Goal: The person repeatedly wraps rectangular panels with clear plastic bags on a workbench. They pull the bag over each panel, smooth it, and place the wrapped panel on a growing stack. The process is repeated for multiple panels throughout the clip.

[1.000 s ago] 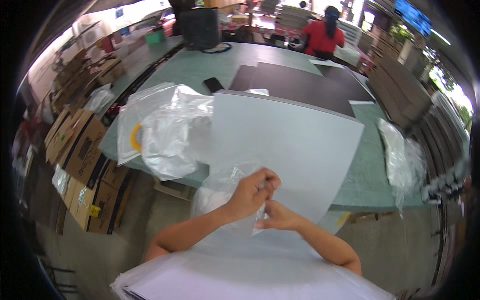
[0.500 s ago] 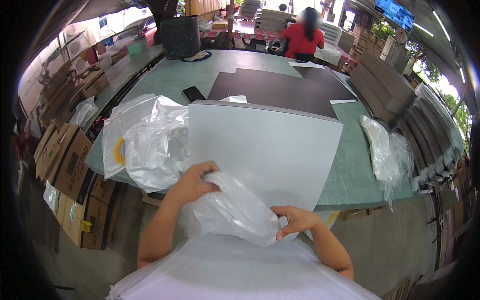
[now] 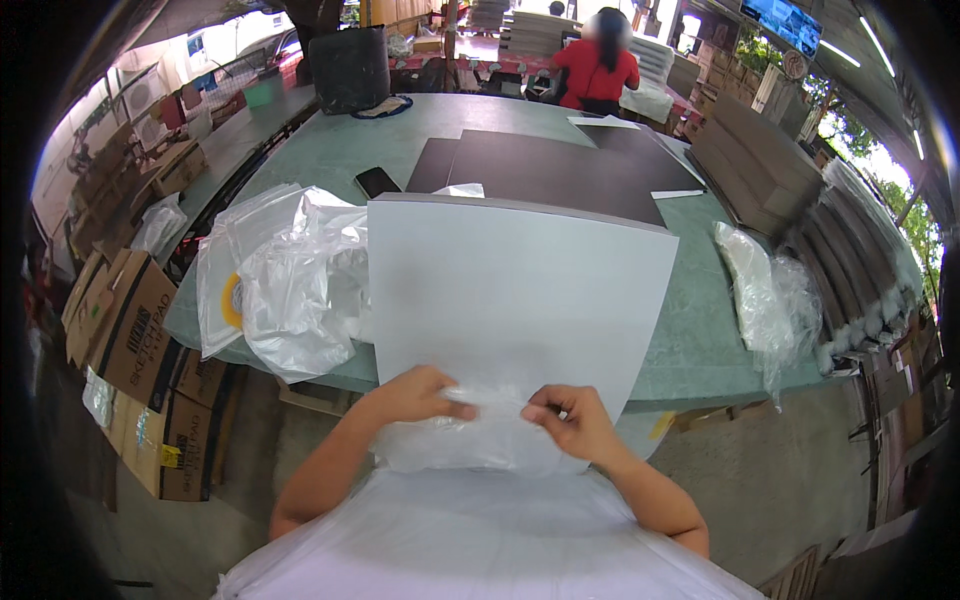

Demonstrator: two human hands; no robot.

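Between my hands is a clear plastic bag point(image 3: 475, 440), bunched up in front of my body. My left hand point(image 3: 420, 395) pinches its upper edge on the left side. My right hand point(image 3: 572, 420) grips the same edge on the right, fingers curled and thumb pressed in. Just behind the bag, a large light-grey board point(image 3: 520, 290) leans up from the table's near edge; the bag and my hands cover its lower part. Whether the bag touches the board I cannot tell.
On the green table point(image 3: 690, 330) lie loose clear bags point(image 3: 300, 280), a yellow tape roll point(image 3: 232, 300), a phone point(image 3: 377, 182), dark boards point(image 3: 550, 165) and more plastic point(image 3: 750, 290). Cardboard boxes point(image 3: 135, 320) stand at left. A person in red point(image 3: 598, 75) is at the back.
Both hands have come closer together along the bag's edge. My left hand moved down and right, my right hand slightly up. The bag now hangs more level and bunched.
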